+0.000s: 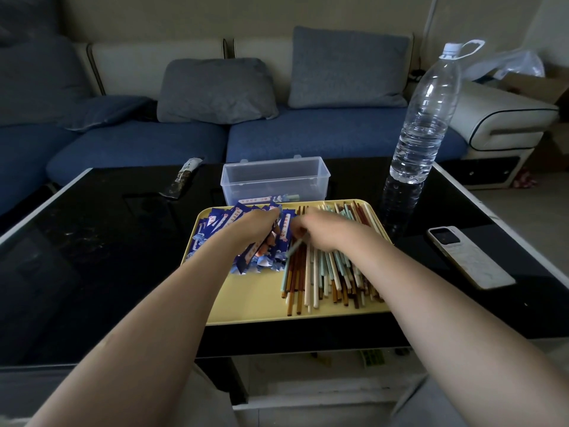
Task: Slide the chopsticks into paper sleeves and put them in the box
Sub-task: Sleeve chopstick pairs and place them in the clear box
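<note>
A yellow tray [258, 300] lies on the black table. Its left half holds a heap of blue paper sleeves [221, 223]; its right half holds a pile of loose chopsticks [326, 272] in white, brown and pale green. My left hand [252, 224] rests on the sleeve heap with fingers curled around a sleeve. My right hand [323, 231] is blurred above the chopstick pile and pinches a greyish chopstick [296, 246] that slants down to the left. Behind the tray stands a clear plastic box [275, 177] with one sleeved pair [264, 199] inside.
A tall clear water bottle [425, 118] stands at the tray's back right. A white phone [469, 257] lies to the right. A dark wrapped packet [182, 178] lies at the back left. A blue sofa with grey cushions sits behind the table.
</note>
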Motion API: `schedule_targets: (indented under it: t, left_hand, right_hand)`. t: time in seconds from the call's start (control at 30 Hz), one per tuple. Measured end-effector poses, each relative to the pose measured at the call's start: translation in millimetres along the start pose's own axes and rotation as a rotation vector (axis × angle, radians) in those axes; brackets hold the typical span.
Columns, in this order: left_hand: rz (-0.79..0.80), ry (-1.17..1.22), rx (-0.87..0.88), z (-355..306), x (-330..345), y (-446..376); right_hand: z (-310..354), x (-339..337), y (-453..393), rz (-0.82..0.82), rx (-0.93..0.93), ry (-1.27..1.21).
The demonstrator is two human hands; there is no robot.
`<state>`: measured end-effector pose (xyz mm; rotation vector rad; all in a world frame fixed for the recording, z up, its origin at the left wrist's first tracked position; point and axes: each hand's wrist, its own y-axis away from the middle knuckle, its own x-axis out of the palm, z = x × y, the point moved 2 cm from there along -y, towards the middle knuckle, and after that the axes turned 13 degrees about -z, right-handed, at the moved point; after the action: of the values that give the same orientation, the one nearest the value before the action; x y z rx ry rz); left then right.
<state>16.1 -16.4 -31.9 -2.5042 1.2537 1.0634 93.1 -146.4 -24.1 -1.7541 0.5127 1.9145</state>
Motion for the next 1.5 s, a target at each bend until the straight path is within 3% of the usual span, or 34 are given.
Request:
schedule_targets:
  t: [0.13,0.2,0.33,0.53,0.9,1.03,1.13,1.23,1.3,1.37,1.43,1.5]
  left_hand:
    - [0.098,0.224,-0.069,-5,-4,3]
    - [0.161,0.386,-0.139,-6,-9,7]
    - [0.221,0.510,-0.173,-12,-13,20]
    - [0.269,0.494,-0.163,-12,-15,21]
    - [0.406,0.444,-0.071,-13,-10,17]
    - [0.412,0.515,-0.077,-18,-3,18]
    - [0.389,0.558,-0.089,-25,5,15]
    - [0.310,0.603,-0.149,-31,11,16]
    - [0.288,0.579,-0.156,-31,15,15]
    - [0.273,0.526,-0.157,-31,19,14]
    - [0.239,0.440,-0.152,-31,26,12]
    - [0.184,0.344,-0.149,-30,32,10]
  right_hand:
    - [-17,-27,-6,-0.524,0.092,-0.290]
    - [-26,-37,-9,-0.685,0.236,-0.522]
    - [-41,-40,-14,-0.791,0.627,-1.172]
    - [-46,-33,-16,-0.798,0.741,-1.370]
    - [-46,-35,-10,-0.849,0.720,-1.262]
    - [-35,-30,-5,-0.681,0.614,-1.256]
    - [-28,-25,-1,-0.559,0.504,-1.085]
    - [-26,-23,0,-0.501,0.423,-0.975]
    - [-34,-21,-1,-0.505,0.471,-0.935]
    - [-47,-21,-1,-0.495,0.538,-0.683]
    - [-55,-18,4,-0.289,0.561,-0.298]
    - [-54,-12,14,-0.029,0.556,-0.088]
